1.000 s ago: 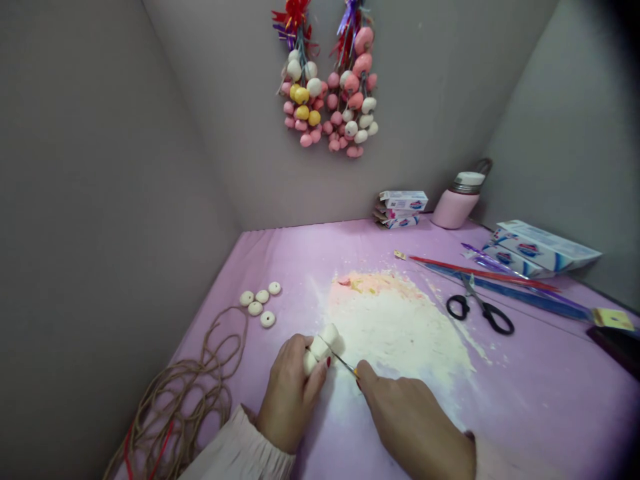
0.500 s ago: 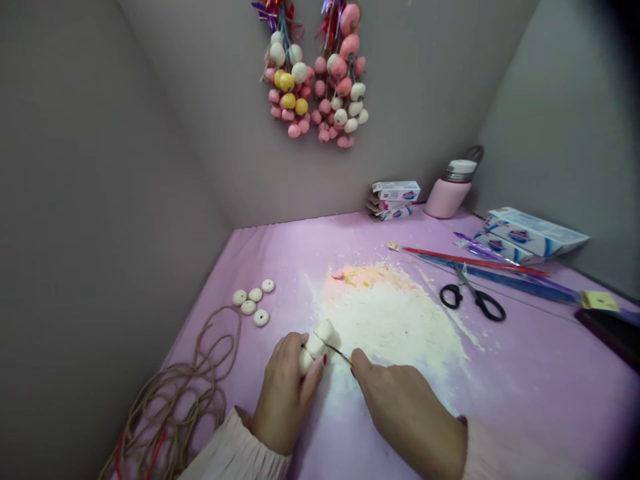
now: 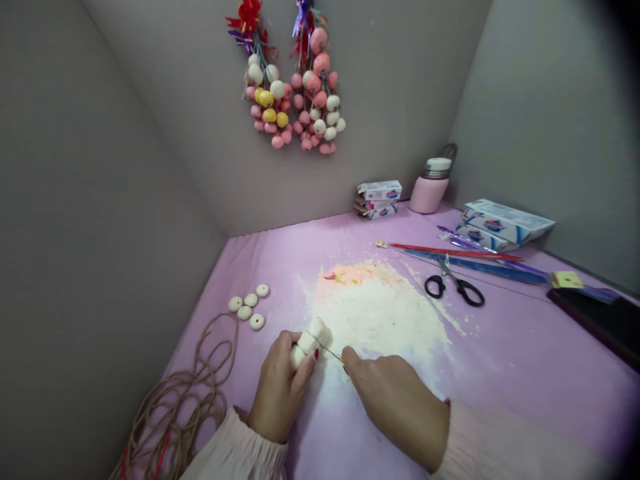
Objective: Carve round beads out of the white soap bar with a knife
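My left hand (image 3: 281, 381) is closed around a white soap piece (image 3: 316, 329) with rounded, grooved sections, its thumb pressed along the near side. My right hand (image 3: 390, 397) grips a thin-bladed knife (image 3: 331, 353); most of its handle is hidden in the fist. The blade lies against the soap, in or along a groove, though its depth cannot be made out. Beyond the hands, a patch of pale shavings and powder (image 3: 380, 310) covers part of the purple cloth (image 3: 290, 260). Several round white beads with holes (image 3: 245, 313) sit to the left.
Tangled brown cord (image 3: 185, 400) lies at the left edge. Black-handled scissors (image 3: 456, 283), ribbon strips (image 3: 480, 263) and a dark flat object (image 3: 595, 320) are on the right. Soap boxes (image 3: 380, 192) and a pink bottle (image 3: 429, 193) stand at the back. Bead strings (image 3: 295, 100) hang on the wall.
The camera view has turned a little, so most of the scene sits further left. Both hands keep their grip, and the blade stays at the soap.
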Tool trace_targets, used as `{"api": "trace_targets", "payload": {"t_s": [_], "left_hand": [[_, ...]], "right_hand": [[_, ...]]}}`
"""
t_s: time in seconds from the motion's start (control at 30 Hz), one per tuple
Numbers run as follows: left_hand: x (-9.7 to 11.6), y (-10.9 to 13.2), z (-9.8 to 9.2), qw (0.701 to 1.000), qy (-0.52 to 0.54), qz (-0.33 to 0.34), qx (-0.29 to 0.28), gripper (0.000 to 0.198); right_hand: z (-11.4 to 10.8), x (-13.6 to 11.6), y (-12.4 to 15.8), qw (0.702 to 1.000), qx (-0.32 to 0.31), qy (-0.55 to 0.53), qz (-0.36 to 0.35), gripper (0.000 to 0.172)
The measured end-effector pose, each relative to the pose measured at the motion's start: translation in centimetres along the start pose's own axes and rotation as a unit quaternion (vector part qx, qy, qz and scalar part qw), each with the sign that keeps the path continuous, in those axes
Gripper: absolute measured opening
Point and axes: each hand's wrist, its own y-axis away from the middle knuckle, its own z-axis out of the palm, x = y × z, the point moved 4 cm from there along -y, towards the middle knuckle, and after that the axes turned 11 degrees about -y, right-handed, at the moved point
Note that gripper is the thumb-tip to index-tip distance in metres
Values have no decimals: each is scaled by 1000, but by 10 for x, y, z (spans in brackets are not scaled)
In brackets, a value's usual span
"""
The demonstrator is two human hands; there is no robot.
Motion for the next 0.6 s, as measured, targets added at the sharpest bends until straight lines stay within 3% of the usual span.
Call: {"api": "trace_targets", "payload": {"t_s": [0.17,0.3,0.6], "left_hand": [[0,0,-1,1000,-2,5,7,14],[1,0,-1,1000,-10,6,7,16],[6,2,3,996,-85,34,22,16]], "right_hand": [[3,5,3,1000,18,-3,-2,21],[3,9,5,998,52,-30,-4,8],[1,5,0,995,68,-73,-6,9]]}}
